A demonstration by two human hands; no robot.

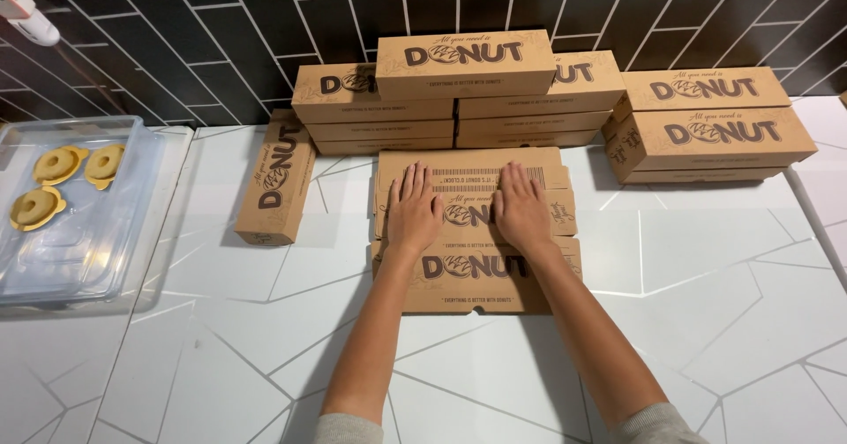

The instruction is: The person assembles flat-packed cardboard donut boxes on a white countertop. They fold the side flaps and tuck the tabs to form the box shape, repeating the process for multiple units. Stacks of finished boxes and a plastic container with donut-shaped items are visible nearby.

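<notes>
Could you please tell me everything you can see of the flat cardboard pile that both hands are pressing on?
The flat pile of unfolded brown cardboard boxes lies on the white tiled counter, in front of the stacked closed boxes. It looks like plain kraft card with dark print and a small doughnut drawing. The sheets sit slightly askew, their edges stepped. The left hand and right hand rest palm-down, side by side, on its upper half.

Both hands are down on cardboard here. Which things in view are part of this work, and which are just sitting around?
In hand:
- left hand and right hand, flat on the unfolded brown box blanks
- assembled brown boxes stacked along the wall

Lying about:
- clear plastic tray with three yellow ring-shaped pieces
- white tiled counter
</notes>
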